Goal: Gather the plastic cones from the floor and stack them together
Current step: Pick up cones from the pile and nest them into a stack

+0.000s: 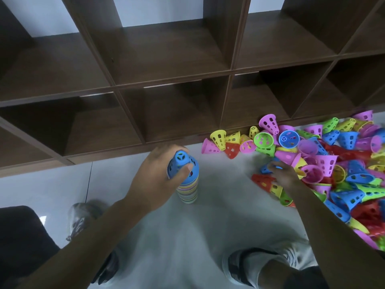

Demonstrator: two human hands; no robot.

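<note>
The stack of cones (187,188) stands upright on the pale floor (208,226) at the centre of the frame, a blue cone (182,165) on top, narrow end up, over striped rims of many colours. My left hand (160,174) wraps around that top cone, thumb across its front, holding the stack steady. To the right, my right hand (284,174) reaches into the near edge of the loose pile of cones (333,163), which spreads along the right side of the frame up to the foot of the dark wooden shelf unit (166,90); its fingers are on a small blue cone (268,168), but blur keeps me from telling whether they have closed on it. I judge I'm mid-gathering, with most cones still loose. Next I need a firm pinch on one cone, then to carry it left and drop it wide end down over the top.
</note>
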